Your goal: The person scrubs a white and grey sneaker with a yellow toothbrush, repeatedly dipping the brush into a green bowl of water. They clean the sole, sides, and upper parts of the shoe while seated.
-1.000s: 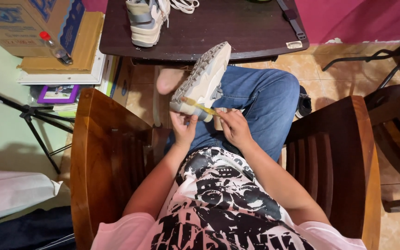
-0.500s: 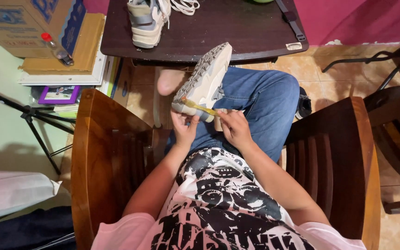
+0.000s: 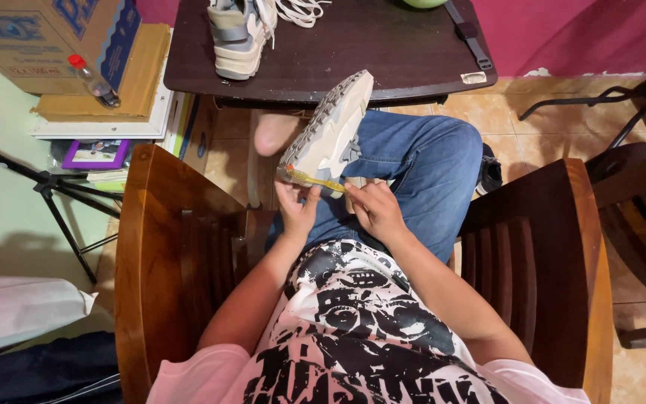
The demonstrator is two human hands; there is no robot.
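1. Tan floor tiles and a magenta wall lie beyond a dark table, where a second sneaker stands with its white laces loose; cardboard boxes and a small bottle sit to the left, above a tripod
2. Seated in a wooden chair, the person has a leg in blue jeans raised across the lap
3. A pale sneaker rests on that thigh, sole turned up and to the left, its long axis running from the heel near the hands up to the toe by the table edge
4. A yellow brush lies across the heel end, roughly crosswise to the sneaker's length, its handle pointing toward the right hand
5. The left hand sits just below the heel, fingers curled upward, touching the sneaker and the brush head end; whether it grips or only steadies them, I cannot tell
6. The right hand is beside it, fingers closed narrowly on the brush handle
7. Both hands are about equally near the heel, the sneaker lying ahead of and above the fingertips
8. Both forearms angle inward from the elbows, wrists close together over the lap
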